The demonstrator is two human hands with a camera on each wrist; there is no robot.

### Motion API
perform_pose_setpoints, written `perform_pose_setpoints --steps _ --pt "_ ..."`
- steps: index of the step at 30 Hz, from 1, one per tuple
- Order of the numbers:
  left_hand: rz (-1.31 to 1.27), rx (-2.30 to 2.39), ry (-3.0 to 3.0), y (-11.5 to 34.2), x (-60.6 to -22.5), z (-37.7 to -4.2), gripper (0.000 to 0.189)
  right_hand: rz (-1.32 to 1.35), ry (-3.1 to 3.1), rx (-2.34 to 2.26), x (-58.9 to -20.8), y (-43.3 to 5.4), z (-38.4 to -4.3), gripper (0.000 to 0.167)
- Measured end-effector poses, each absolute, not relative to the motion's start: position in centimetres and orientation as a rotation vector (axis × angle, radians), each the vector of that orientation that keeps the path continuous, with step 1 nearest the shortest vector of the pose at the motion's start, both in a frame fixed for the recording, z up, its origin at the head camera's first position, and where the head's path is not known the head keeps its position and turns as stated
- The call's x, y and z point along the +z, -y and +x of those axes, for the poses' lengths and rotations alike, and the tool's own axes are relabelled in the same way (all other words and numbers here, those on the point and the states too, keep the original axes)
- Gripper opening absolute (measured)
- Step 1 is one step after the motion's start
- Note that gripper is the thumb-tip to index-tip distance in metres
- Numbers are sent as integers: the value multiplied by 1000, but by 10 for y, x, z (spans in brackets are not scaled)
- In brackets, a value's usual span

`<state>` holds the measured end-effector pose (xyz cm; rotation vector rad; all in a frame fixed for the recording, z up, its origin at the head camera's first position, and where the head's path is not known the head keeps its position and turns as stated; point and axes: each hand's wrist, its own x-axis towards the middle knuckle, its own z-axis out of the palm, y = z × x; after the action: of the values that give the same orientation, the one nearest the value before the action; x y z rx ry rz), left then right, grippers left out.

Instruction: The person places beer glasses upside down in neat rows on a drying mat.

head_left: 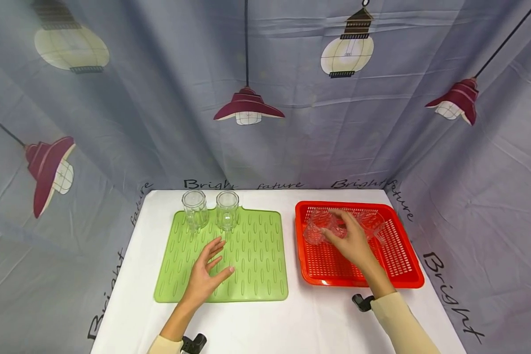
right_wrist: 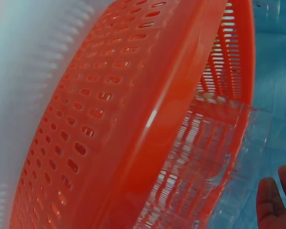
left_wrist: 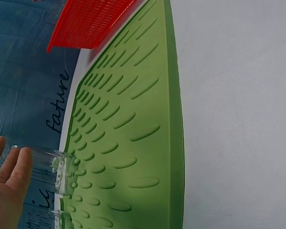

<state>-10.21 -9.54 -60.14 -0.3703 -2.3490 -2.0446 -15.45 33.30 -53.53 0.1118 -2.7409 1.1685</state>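
My left hand (head_left: 205,275) hovers over the front of a green ridged mat (head_left: 258,265), thumb and fingers spread, holding nothing. Two clear drinking glasses (head_left: 227,211) stand side by side at the mat's back left edge. In the left wrist view the fingers (left_wrist: 20,169) overlap one of these glasses. My right hand (head_left: 349,238) is above a red plastic basket (head_left: 327,281), its thumb and fingers apart around the space near a clear glass (head_left: 313,233). More clear glasses (head_left: 371,223) lie in the basket, partly hidden by the hand. The right wrist view shows relaxed fingers (right_wrist: 271,202) beside the glassware.
A white tablecloth (head_left: 265,327) covers the table under the mat and basket. Grey-blue curtains (head_left: 181,123) printed with lamps and lettering hang close behind the table and along both sides. The basket's raised perforated wall (right_wrist: 100,95) surrounds the glasses.
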Motion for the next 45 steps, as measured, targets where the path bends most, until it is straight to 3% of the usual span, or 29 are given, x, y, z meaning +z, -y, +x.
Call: perform_pose_setpoints --steps 23,45 --pt "-394 -2067 2359 91 -597 -103 86 42 2847 992 -554 -329 -184 93" --pt "-386 -2059 2356 92 -598 -102 87 10 2805 985 -565 -328 -185 93"
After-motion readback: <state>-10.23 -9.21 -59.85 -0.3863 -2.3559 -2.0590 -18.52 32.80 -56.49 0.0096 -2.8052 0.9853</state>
